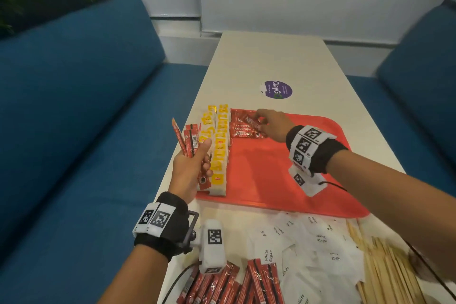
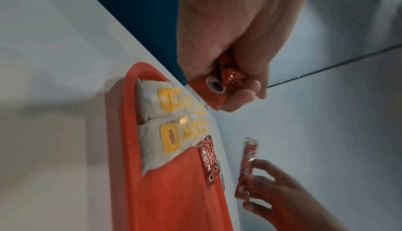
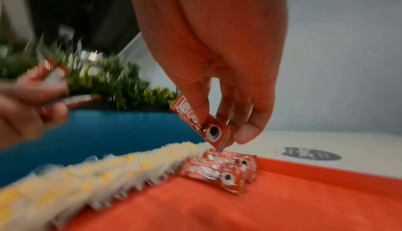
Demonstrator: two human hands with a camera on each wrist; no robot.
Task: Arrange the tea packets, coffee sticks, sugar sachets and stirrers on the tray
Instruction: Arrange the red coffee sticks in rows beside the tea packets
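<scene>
Loose coffee sticks (image 1: 217, 284), sugar sachets (image 1: 308, 244) and stirrers (image 1: 385, 264) nearest, off the red tray (image 1: 271, 180), waiting their turn. Farther out, one coffee stick (image 3: 204, 124) pinched in right hand (image 1: 274, 124), tilted just above the laid row (image 3: 219, 169) beside tea packets (image 1: 218, 148), probably to extend it. Spare bundle (image 1: 190, 140) clenched in left hand (image 1: 190, 168), likely as a feed.

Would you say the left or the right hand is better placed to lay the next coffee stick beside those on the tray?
Right: the right hand pinches one coffee stick directly above the laid row; the left hand grips a bundle off the tray's edge.
</scene>
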